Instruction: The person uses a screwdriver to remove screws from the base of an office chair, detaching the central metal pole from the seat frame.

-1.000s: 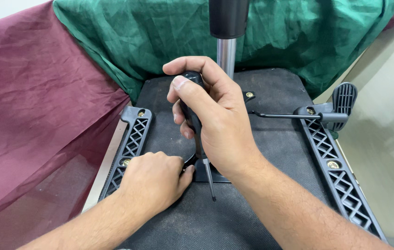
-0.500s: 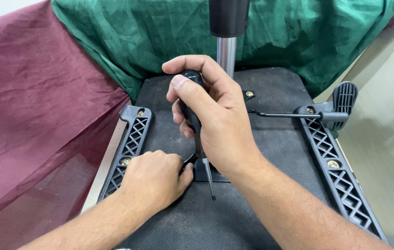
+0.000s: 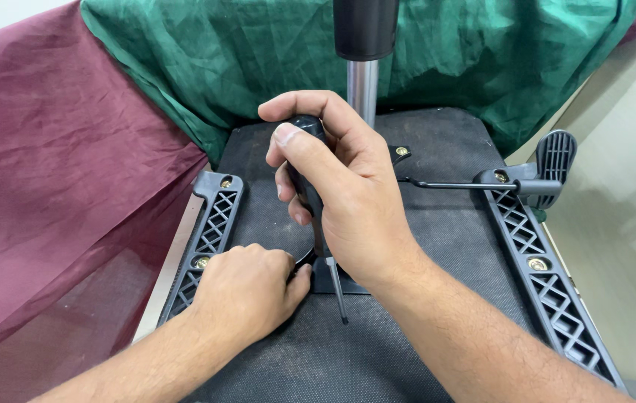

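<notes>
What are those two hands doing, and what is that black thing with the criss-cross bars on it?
The picture comes from a camera worn on a person's head, looking down at their own hands. The big black thing is the underside of a chair seat, turned upside down. A shiny metal post stands up from its middle. On each side runs a black bar with a criss-cross pattern, the left bar and the right bar, fixed with gold-coloured screws. The right hand grips a screwdriver with a black handle, tip pointing down at the seat. The left hand rests on the seat, fingers curled at a small black part there. Red cloth and green cloth lie behind.
</notes>
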